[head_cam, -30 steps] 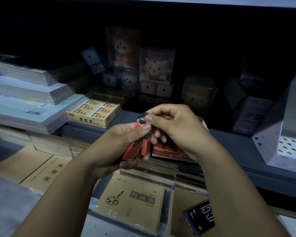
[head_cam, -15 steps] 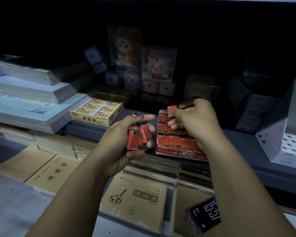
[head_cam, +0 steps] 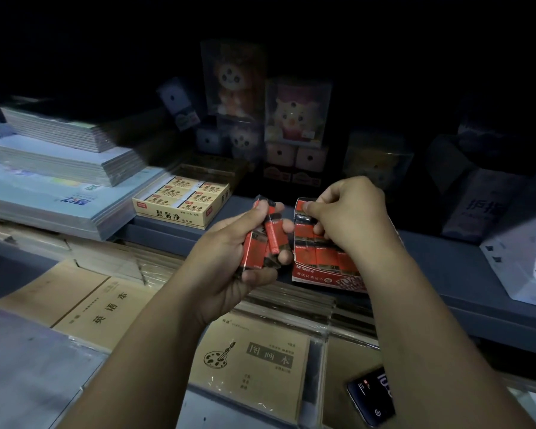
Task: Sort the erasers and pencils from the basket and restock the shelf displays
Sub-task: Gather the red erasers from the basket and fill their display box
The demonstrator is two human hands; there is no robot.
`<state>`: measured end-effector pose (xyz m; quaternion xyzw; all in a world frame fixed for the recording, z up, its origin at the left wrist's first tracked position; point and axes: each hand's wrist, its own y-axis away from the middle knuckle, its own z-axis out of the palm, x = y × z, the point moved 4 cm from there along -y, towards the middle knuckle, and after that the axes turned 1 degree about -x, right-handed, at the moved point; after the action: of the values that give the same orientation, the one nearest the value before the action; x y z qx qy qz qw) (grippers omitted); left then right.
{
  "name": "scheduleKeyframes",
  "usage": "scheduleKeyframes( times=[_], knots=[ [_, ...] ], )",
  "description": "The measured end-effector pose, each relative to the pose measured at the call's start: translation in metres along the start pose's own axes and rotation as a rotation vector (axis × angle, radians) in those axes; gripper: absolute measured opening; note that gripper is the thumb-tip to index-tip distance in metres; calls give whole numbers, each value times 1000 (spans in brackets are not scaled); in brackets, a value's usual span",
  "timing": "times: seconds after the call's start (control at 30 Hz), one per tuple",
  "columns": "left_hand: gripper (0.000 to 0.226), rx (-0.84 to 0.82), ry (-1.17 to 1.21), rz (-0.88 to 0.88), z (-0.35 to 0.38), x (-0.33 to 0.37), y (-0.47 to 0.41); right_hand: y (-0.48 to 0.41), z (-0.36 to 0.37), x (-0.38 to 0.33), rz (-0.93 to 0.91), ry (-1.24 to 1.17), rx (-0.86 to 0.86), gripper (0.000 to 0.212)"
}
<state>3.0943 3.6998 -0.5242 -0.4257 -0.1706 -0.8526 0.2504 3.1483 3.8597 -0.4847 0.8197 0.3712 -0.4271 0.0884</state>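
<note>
Since half a second ago, the right hand (head_cam: 353,218) has dropped from above the red display box (head_cam: 325,277) to its rear row.

Head view: the right grip is closed, thumb and curled fingers pinching one eraser (head_cam: 302,218) at that row. The left hand (head_cam: 229,274) has its grip closed round a bunch of red erasers (head_cam: 273,239), held just left of the box. The box sits at the shelf (head_cam: 446,274) edge, right of a yellow eraser carton (head_cam: 183,202).
</note>
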Motion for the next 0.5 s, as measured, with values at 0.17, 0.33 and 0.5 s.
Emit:
scheduleKeyframes(
  times=[0.17,0.33,0.5],
  knots=[
    [46,22,14,16,-4,-2,-2,6,-5,-9,-179,-102,-12,15],
    [40,-91,-131,-9,-1,-2,4,22,1,-23,-286,-343,-327,7],
    [42,-116,-214,-20,2,0,8,27,3,-22,-314,-345,-436,9]
  ],
)
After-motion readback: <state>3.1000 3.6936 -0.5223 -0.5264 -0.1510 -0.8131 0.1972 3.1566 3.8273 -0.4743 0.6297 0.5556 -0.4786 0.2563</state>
